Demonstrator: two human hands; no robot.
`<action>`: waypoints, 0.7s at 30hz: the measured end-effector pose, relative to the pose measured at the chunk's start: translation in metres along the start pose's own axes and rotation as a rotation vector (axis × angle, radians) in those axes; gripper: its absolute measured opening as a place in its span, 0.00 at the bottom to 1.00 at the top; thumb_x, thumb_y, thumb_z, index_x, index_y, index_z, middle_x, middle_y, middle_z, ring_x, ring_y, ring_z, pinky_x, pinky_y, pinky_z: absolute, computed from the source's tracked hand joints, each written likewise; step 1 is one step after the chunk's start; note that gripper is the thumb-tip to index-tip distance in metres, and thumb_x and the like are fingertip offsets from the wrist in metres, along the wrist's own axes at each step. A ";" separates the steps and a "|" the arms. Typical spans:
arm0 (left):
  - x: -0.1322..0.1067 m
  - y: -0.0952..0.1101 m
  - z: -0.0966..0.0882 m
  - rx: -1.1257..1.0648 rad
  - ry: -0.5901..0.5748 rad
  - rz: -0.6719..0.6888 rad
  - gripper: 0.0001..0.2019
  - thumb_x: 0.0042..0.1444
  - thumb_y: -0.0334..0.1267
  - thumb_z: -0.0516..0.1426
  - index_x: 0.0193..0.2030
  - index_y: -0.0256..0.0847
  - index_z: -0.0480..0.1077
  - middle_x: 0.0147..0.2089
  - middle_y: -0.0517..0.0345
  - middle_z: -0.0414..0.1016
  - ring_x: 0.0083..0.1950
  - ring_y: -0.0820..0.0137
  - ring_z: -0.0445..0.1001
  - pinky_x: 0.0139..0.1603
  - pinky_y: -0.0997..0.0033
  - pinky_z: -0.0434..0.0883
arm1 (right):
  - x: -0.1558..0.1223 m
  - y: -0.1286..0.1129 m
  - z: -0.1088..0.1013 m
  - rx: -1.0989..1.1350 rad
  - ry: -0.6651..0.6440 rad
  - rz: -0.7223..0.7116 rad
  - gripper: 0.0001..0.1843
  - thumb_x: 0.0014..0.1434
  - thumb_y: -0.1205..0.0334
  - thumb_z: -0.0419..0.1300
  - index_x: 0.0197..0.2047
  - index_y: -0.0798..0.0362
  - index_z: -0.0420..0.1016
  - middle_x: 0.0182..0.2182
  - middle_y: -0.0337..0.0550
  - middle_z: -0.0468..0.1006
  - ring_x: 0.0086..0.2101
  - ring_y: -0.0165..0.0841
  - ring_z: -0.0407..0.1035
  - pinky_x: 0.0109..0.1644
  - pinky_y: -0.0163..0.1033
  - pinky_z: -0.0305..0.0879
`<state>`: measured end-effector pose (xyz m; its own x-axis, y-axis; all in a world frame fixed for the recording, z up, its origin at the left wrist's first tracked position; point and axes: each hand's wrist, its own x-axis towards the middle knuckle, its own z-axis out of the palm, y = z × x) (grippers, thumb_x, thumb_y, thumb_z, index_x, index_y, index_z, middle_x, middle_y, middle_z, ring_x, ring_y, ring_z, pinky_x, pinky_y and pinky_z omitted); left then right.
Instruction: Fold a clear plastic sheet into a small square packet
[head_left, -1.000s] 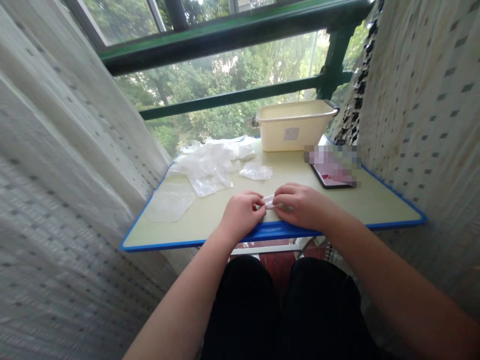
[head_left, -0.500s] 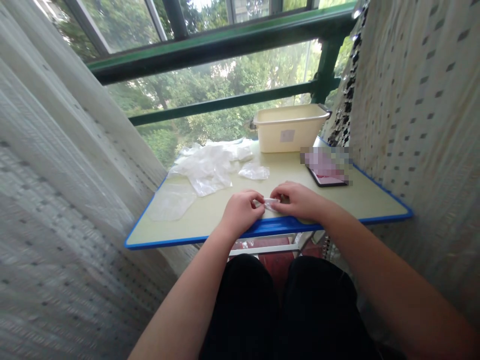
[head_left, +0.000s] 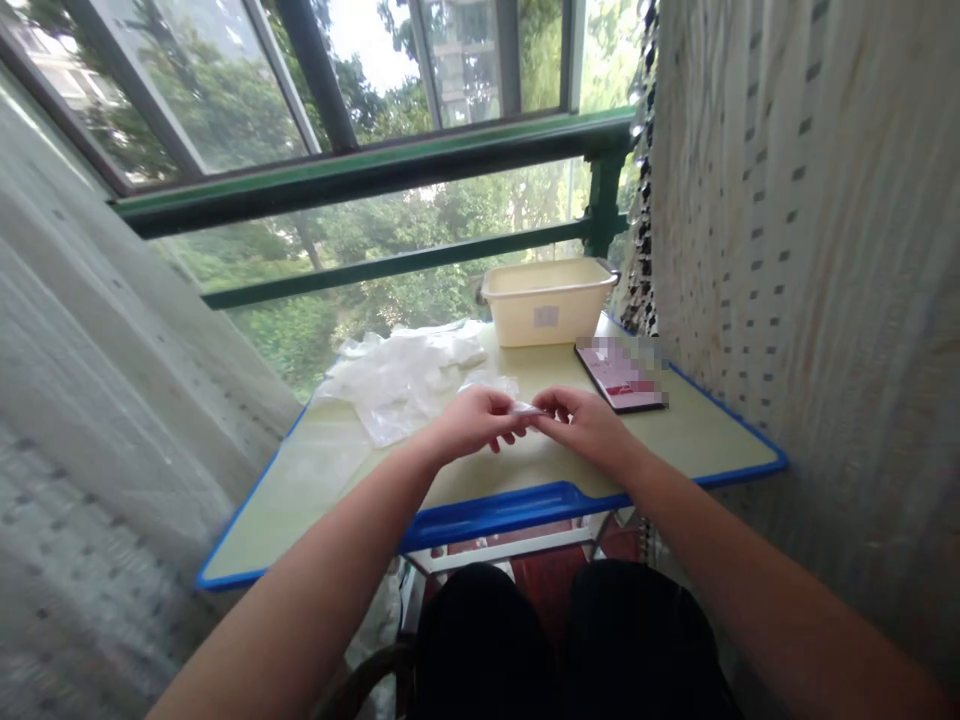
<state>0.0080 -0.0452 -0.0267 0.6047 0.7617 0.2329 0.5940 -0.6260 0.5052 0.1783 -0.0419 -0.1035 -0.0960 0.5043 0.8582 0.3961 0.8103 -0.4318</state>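
Between my hands, a small folded piece of clear plastic (head_left: 528,409), which looks like a plastic bag, is held above the table. My left hand (head_left: 480,417) pinches its left end, and my right hand (head_left: 576,424) grips the right end with thumb and fingers. Just behind the hands lies another small clear plastic bag (head_left: 491,383), partly covered by my left hand. To the left, a pile of clear plastic bags (head_left: 405,375) spreads over the table, with a flat clear sheet (head_left: 319,458) nearer the left edge.
A cream plastic bin (head_left: 551,318) stands at the back of the table (head_left: 465,490), by the window rail. A tablet (head_left: 622,385), partly blurred out, lies to the right. Blue trim edges the table; curtains (head_left: 750,250) hang on both sides.
Both hands have lifted off the table's front edge and moved forward with the plastic, which now looks narrower and folded. The camera view has tilted upward.
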 end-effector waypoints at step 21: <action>0.000 -0.022 -0.058 -0.180 0.088 0.040 0.22 0.48 0.49 0.60 0.45 0.36 0.72 0.38 0.49 0.73 0.32 0.72 0.72 0.19 0.83 0.62 | 0.079 -0.007 0.006 0.376 -0.427 0.263 0.14 0.50 0.60 0.61 0.38 0.62 0.73 0.29 0.46 0.72 0.26 0.24 0.61 0.28 0.29 0.56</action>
<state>-0.0359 -0.0218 0.0108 0.5727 0.7531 0.3239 0.4609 -0.6225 0.6325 0.1623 -0.0060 -0.0339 -0.4263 0.7129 0.5569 0.1153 0.6534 -0.7482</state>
